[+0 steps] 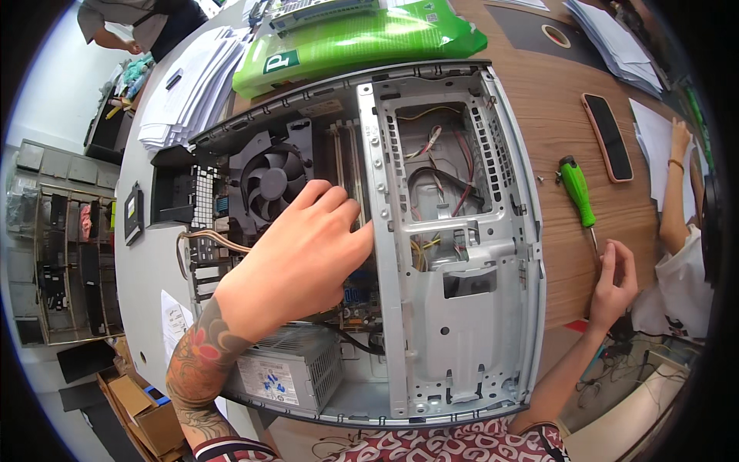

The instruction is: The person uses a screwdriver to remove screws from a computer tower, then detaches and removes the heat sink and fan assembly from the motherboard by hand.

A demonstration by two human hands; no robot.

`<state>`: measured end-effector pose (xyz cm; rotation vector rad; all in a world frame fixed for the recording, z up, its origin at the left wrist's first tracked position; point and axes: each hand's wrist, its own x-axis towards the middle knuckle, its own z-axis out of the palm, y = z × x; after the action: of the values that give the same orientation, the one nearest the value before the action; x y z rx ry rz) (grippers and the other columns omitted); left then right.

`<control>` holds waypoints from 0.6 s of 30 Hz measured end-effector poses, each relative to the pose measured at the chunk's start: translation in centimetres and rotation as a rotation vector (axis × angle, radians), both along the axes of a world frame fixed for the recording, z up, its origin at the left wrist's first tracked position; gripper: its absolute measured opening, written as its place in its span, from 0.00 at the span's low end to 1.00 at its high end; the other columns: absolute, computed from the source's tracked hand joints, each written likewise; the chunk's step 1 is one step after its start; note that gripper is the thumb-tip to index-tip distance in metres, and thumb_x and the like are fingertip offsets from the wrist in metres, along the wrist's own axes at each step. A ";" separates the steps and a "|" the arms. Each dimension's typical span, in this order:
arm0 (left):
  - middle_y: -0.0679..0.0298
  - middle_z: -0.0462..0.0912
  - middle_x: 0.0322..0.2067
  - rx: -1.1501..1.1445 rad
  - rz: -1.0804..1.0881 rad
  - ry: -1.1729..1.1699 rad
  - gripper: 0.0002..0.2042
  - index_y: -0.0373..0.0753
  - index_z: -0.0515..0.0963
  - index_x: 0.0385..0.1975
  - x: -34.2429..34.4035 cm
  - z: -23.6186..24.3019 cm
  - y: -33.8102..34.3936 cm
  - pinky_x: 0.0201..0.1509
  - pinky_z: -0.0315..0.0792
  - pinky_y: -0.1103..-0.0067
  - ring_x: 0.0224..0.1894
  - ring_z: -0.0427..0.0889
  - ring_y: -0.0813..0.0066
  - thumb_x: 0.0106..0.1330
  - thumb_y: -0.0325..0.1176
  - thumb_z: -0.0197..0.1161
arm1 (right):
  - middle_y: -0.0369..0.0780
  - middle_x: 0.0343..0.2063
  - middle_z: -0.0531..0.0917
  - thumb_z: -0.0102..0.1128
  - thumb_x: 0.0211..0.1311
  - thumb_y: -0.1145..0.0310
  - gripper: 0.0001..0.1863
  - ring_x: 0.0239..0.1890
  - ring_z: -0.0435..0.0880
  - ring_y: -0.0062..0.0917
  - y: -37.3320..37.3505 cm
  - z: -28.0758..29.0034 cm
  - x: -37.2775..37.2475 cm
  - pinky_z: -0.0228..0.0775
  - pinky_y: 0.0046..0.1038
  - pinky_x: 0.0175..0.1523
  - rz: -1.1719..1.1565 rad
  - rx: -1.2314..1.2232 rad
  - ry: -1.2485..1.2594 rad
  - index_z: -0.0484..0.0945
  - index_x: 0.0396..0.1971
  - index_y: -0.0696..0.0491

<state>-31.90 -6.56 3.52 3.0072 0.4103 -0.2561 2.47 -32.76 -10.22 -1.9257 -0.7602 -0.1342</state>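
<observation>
A desktop computer case lies on its side with its panel off, its insides facing up. My left hand reaches into it between the black cooling fan and the metal drive cage. Its fingers are curled and the tips are hidden, so what they grip, if anything, does not show. Beside the case, my right hand rests at the table with loosely bent fingers apart, holding nothing I can see. The shaft of a green-handled screwdriver points toward it; I cannot tell whether they touch.
A silver power supply sits in the case's near left corner. Behind stand a green plastic package and paper stacks. A phone and tape roll lie right. Other people's arms show at far right and upper left.
</observation>
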 end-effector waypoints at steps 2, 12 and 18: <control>0.58 0.78 0.32 -0.019 0.000 -0.015 0.09 0.35 0.79 0.30 0.3 -0.3 0.4 0.61 0.68 0.66 0.42 0.76 0.57 0.46 0.23 0.67 | 0.29 0.29 0.81 0.62 0.73 0.70 0.07 0.30 0.74 0.11 0.1 0.5 -0.2 0.63 0.17 0.35 -0.014 0.029 0.018 0.84 0.42 0.57; 0.59 0.82 0.34 0.055 -0.003 -0.004 0.13 0.36 0.82 0.34 0.3 -1.2 0.1 0.62 0.67 0.64 0.44 0.78 0.58 0.45 0.22 0.67 | 0.35 0.29 0.81 0.63 0.68 0.77 0.02 0.31 0.75 0.18 3.5 3.0 -2.1 0.68 0.21 0.40 0.157 -0.027 -0.282 0.82 0.36 0.60; 0.60 0.82 0.33 0.074 0.011 -0.018 0.12 0.36 0.81 0.32 0.1 -1.0 -0.1 0.62 0.67 0.65 0.44 0.78 0.59 0.46 0.21 0.66 | 0.36 0.29 0.81 0.64 0.66 0.79 0.02 0.31 0.77 0.20 3.7 3.0 -2.4 0.70 0.23 0.40 0.142 0.099 -0.222 0.82 0.36 0.61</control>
<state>-31.79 -6.65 2.52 3.0762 0.4445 -0.2174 0.09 -29.08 -7.20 -1.7747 -1.0165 -0.2958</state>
